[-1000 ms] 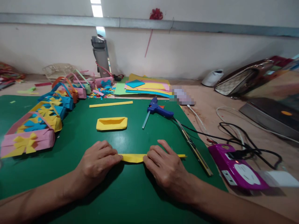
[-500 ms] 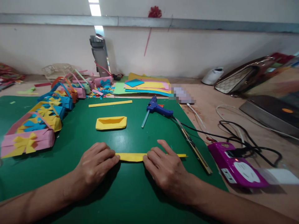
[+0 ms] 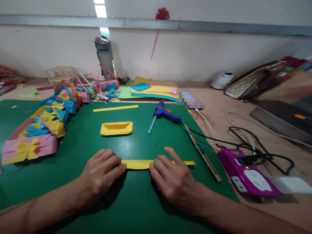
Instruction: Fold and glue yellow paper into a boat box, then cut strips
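Observation:
A folded yellow paper strip [image 3: 137,164] lies across the green mat [image 3: 126,208] in front of me. My left hand [image 3: 101,170] pinches its left part with thumb and fingers. Further right, my right hand [image 3: 172,177] grips the same strip, its little finger raised, and the strip's tip pokes out beyond it. Beyond my hands sits a small yellow paper box [image 3: 116,129], open at the top. Behind that is a thin, flat yellow strip [image 3: 115,108]. A blue glue gun [image 3: 168,113] with a glue stick in it rests to the right of the box.
Several paper baskets [image 3: 30,148] with bows line the left side. A craft knife [image 3: 203,154] lies right of my hands, near a purple power socket [image 3: 246,174] with black cables. Coloured paper sheets [image 3: 156,89] and a grey bottle [image 3: 105,60] stand at the back.
Both hands stay on the yellow strip in nearly the same grip. The whole view has shifted very slightly; nothing else has visibly moved.

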Tool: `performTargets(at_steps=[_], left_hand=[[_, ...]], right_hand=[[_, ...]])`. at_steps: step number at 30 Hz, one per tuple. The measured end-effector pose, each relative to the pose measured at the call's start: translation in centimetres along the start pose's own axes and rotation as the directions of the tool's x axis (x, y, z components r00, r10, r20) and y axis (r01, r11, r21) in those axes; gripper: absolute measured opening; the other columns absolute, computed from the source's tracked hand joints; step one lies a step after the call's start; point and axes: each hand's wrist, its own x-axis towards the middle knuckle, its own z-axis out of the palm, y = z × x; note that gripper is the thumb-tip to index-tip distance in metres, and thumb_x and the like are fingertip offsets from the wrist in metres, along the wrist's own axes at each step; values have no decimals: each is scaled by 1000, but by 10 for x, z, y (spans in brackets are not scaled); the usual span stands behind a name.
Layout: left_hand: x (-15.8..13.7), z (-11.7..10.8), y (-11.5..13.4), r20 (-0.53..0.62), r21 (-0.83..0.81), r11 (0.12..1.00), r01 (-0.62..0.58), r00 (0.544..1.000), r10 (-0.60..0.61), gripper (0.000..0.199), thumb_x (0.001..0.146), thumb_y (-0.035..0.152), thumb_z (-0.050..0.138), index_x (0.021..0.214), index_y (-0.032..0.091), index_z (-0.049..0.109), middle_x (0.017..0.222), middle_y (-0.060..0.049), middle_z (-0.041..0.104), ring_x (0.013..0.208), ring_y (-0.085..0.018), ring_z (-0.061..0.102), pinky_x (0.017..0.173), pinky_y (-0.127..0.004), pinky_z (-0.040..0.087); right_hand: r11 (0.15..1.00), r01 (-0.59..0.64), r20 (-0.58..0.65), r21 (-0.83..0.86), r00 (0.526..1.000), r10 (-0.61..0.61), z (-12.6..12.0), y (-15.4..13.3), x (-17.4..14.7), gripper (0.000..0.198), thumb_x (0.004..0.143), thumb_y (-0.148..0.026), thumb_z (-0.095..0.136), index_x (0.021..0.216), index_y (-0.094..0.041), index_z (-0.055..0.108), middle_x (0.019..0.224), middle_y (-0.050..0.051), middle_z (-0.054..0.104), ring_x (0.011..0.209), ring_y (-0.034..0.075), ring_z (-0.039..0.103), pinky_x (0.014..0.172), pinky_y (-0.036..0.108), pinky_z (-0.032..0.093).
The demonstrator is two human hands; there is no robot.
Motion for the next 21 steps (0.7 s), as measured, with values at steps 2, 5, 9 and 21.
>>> performTargets(at_steps=[2, 5, 9, 21], left_hand=[[0, 0, 0, 17, 18, 1000, -4, 1000, 4, 21, 91, 12, 40, 94, 16, 60, 82, -7, 61, 70, -17, 46, 63, -32, 37], [0, 0, 1, 44, 51, 999, -8, 999, 5, 20, 90, 12, 41, 92, 16, 60, 80, -6, 58, 68, -17, 45, 60, -31, 37], [0, -1, 4, 32, 98, 995, -14, 999, 11, 22, 90, 11, 38, 93, 16, 59, 84, -8, 57, 68, -17, 45, 59, -30, 40], [-4, 1, 16, 157, 192, 981, -20, 988, -11, 26, 94, 23, 37, 110, 17, 56, 97, -10, 57, 79, -19, 48, 66, -34, 44]], right_hand=[[1000, 6, 4, -14, 1000, -6, -1, 0, 0, 36, 87, -5, 30, 73, -14, 62, 65, 5, 55, 63, 17, 46, 90, 46, 34], [1000, 9, 6, -20, 1000, -9, -1, -1, 1, 36, 86, -5, 31, 72, -14, 62, 65, 5, 55, 63, 17, 47, 90, 46, 34], [1000, 24, 25, 9, 999, -24, 0, -1, 1, 37, 87, -5, 28, 74, -14, 63, 67, 6, 56, 65, 18, 48, 88, 45, 35], [998, 46, 0, 50, 999, -46, 5, -2, -1, 37, 86, -5, 28, 87, -10, 64, 74, 8, 60, 68, 19, 51, 84, 44, 38]])
